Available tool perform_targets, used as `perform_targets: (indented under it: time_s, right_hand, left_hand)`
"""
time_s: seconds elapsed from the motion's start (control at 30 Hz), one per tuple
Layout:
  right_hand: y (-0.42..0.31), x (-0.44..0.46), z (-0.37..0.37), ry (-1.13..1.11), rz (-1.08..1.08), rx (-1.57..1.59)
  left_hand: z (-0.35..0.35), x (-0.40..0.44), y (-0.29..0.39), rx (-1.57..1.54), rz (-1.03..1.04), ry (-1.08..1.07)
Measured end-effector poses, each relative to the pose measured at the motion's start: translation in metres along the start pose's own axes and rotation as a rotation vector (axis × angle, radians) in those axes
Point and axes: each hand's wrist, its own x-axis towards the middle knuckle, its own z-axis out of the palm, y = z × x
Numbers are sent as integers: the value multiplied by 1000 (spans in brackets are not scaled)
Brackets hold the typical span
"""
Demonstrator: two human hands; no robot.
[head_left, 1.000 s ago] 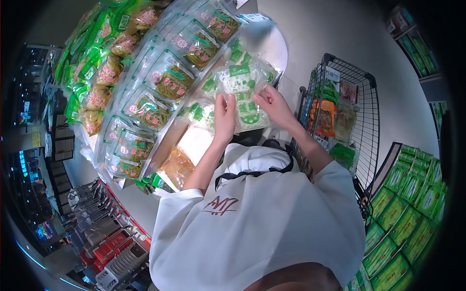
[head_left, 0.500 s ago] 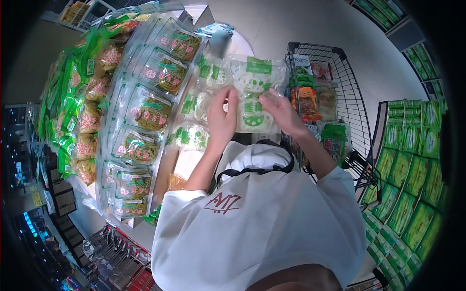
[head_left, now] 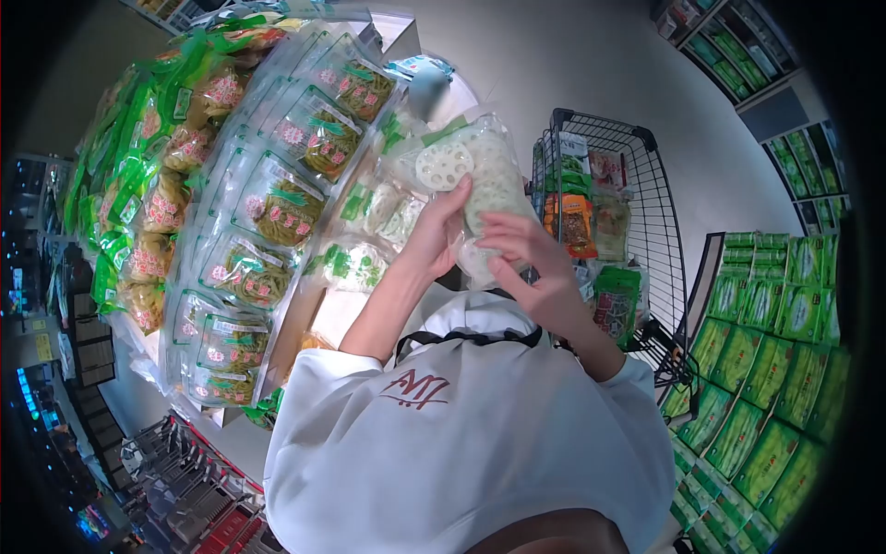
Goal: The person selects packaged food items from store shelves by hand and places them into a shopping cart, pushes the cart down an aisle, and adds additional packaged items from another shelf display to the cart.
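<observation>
A clear plastic bag of sliced lotus root (head_left: 494, 171) is tilted in front of my chest, with pale, holed slices showing through it. My left hand (head_left: 438, 231) grips its left edge, thumb on the near face. Over the lower right part curl the fingers of my right hand (head_left: 528, 263), closed on the plastic. More lotus root bags with green print (head_left: 355, 263) lie on the display just left of my left hand. The underside of the held bag is hidden.
To the left, a display carries rows of clear packs of green strands (head_left: 286, 208) and green-topped bags (head_left: 166, 198). A wire shopping cart (head_left: 660, 208) with several packaged foods stands at right. Beyond it are stacked green packages (head_left: 738, 379).
The lotus root bag has been turned and tilted, so bare slices show where green print was. My right hand has moved down and left along it. The view has shifted slightly.
</observation>
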Motion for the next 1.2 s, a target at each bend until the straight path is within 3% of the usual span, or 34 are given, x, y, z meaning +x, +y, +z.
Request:
perform_targets:
  time_s: [0.03, 0.07, 0.17, 0.2, 0.3, 0.6, 0.7, 0.8, 0.87, 0.97, 1.07, 1.13, 1.17, 1.2]
  right_hand:
    - [4, -5, 1, 21, 144, 101]
    - [13, -12, 5, 246, 148, 89]
    - [36, -10, -11, 461, -67, -381]
    - [44, -9, -7, 462, 20, -108]
    - [72, -17, -5, 27, 314, 534]
    - [59, -18, 4, 43, 361, 661]
    - [56, -19, 4, 77, 368, 658]
    - [62, -22, 6, 85, 408, 692]
    - [78, -30, 13, 26, 477, 1041]
    - [91, -42, 23, -83, 493, 1455]
    - [117, -52, 30, -316, 366, 1662]
    - [133, -62, 29, -321, 363, 1482]
    - [136, -72, 27, -223, 426, 1271]
    - [121, -68, 11, -241, 329, 958]
  left_hand:
    - [2, -1, -2, -46, 5, -28]
    - [5, 0, -2, -2, 9, -7]
    - [2, 4, 3, -8, 6, 34]
    - [4, 5, 5, -9, 5, 65]
    - [3, 9, 5, 30, 0, 97]
    - [20, 13, 12, 117, -8, 141]
    - [14, 15, 12, 172, -45, 91]
    - [17, 11, 9, 26, -20, -5]
    - [15, 6, 1, -210, 30, -162]
    - [17, 12, -10, -242, -11, -246]
    - [14, 25, -40, -37, -62, -102]
    - [-3, 30, -55, -132, -274, -260]
    - [-9, 31, -65, -141, -326, -235]
    - [-10, 32, -71, -151, -378, -209]
